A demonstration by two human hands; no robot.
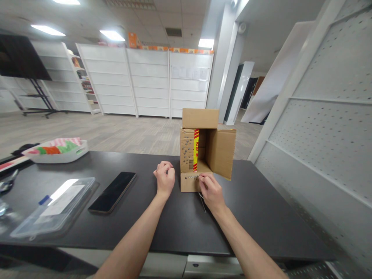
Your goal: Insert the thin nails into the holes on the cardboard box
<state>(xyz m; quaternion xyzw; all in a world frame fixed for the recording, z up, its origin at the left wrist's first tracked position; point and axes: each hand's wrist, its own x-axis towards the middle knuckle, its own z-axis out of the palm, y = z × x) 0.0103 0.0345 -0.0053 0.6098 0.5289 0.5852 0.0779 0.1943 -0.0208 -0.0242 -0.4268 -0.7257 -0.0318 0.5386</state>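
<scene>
One open cardboard box [207, 150], basket [83, 150] with checked cloth [69, 142].

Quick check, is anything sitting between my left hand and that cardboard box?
Nothing visible is in the way: only a strip of black tabletop shows between your left hand and the left side of the cardboard box. Your right hand is off to the other side, at the lower flap.
</scene>
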